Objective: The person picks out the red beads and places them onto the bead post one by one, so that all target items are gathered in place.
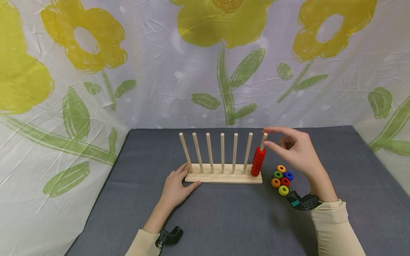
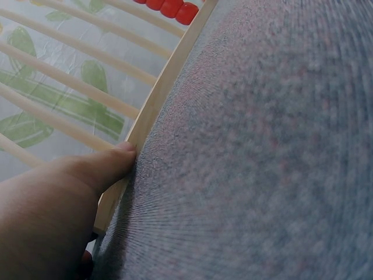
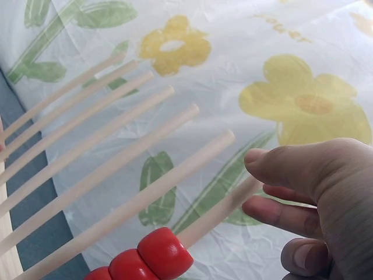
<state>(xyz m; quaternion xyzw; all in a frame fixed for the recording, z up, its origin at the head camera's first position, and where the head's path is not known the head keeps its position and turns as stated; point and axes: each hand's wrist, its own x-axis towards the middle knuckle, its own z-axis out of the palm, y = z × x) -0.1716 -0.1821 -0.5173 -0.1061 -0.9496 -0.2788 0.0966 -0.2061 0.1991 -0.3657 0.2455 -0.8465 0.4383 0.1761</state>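
A pale wooden peg board (image 1: 224, 179) bears a row of several upright pegs (image 1: 222, 153). My left hand (image 1: 175, 186) holds its left end, thumb (image 2: 116, 157) along the front edge and fingers round the end; those fingertips are mostly hidden. Red beads (image 1: 258, 161) are stacked on the rightmost peg, whose bare top sticks out above them. Around that top is my right hand (image 1: 296, 149), thumb and index finger spread on either side with no bead between them. In the right wrist view the peg's tip (image 3: 247, 189) shows between the parted fingertips.
Right of the board lies a small cluster of loose beads: orange (image 1: 280, 169), green (image 1: 277, 175), blue (image 1: 289, 175), red (image 1: 284, 181) and yellow (image 1: 283, 190). A dark grey cloth (image 1: 224, 220) covers the table. Behind it hangs a flower-printed sheet (image 1: 153, 89).
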